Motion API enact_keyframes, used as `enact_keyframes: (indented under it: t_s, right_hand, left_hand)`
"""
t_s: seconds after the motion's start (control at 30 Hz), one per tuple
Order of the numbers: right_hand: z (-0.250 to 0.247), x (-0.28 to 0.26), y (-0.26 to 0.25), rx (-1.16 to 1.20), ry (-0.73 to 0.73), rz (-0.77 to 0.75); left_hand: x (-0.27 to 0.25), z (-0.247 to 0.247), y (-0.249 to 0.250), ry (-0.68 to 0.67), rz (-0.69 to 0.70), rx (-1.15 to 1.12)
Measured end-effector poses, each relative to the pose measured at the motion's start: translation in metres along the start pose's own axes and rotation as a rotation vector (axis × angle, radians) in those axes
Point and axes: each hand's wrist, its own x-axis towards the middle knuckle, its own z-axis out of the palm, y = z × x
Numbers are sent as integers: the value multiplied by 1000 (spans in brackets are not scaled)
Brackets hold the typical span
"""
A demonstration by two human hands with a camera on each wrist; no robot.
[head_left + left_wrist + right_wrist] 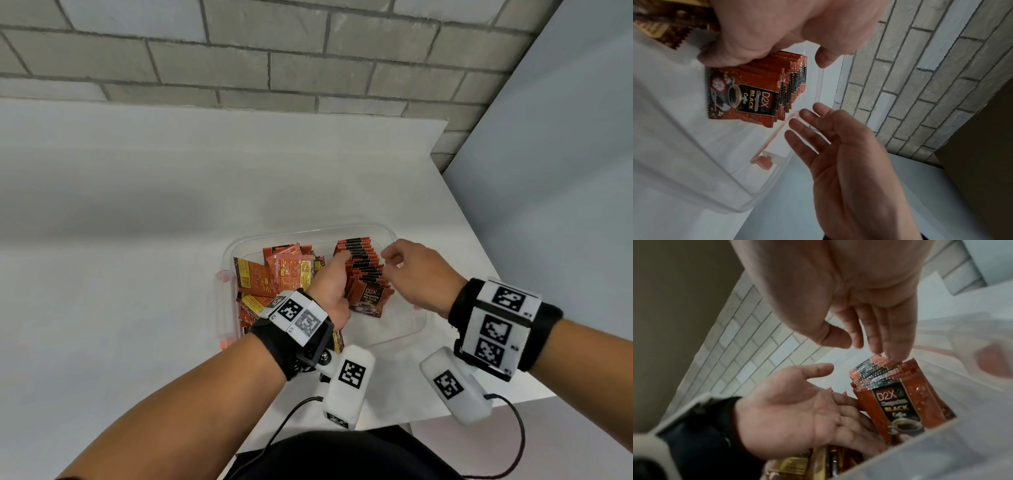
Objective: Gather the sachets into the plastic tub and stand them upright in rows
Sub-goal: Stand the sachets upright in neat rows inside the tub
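A clear plastic tub [308, 232] sits on the white table. In its right half a row of red-and-black D2X coffee sachets [368, 274] stands leaning. A loose pile of red sachets [274, 274] fills the left half. My left hand [332, 284] is down in the tub, with its open palm and straight fingers [842, 400] against the row's left side and the thumb apart. My right hand [418, 270] hovers over the row's right side, and its straight fingertips [894, 353] touch the sachet tops [879, 369]. In the left wrist view the row [760, 97] shows between both hands.
The tub has orange latches [226, 277] on its left side. The table's right edge [479, 240] runs close by the tub. A grey brick wall [274, 61] stands behind. Wrist-camera cables [513, 428] hang over the front edge.
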Motion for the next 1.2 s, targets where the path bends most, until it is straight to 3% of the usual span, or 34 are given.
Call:
enact_keyframes:
  t_s: [0.13, 0.3, 1.2]
  right_hand:
    - [0, -1, 1, 185, -25, 141]
    - [6, -3, -3, 298, -38, 194]
    - [13, -2, 9, 350, -43, 105]
  left_hand:
    - [-2, 1, 0, 3, 4, 5]
    - [-1, 1, 1, 22, 3, 1]
    - [4, -1, -1, 6, -4, -21]
